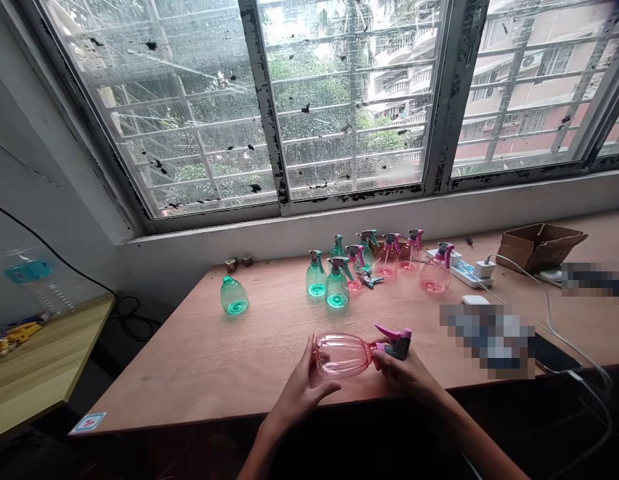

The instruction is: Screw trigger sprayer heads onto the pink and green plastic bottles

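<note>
A clear pink spray bottle (342, 355) lies sideways in the air just above the table's front edge. Its base points left, and its black and pink trigger head (398, 341) points right. My left hand (305, 383) cups the base end, thumb along the near side. At the other end, my right hand (407, 373) is closed around the neck, just under the trigger head. Beyond the hands stand green spray bottles (337, 291) and pink ones (434, 275), with black heads. A green bottle without a spray head (234, 298) stands apart at the left.
Pliers (370, 280) lie among the standing bottles. To the right are a white power strip (472, 272) with cables, an open cardboard box (537, 248) and a dark phone (554, 352). Two small brown objects (238, 262) sit by the wall. A window (284, 107) rises behind the wooden table (189, 373).
</note>
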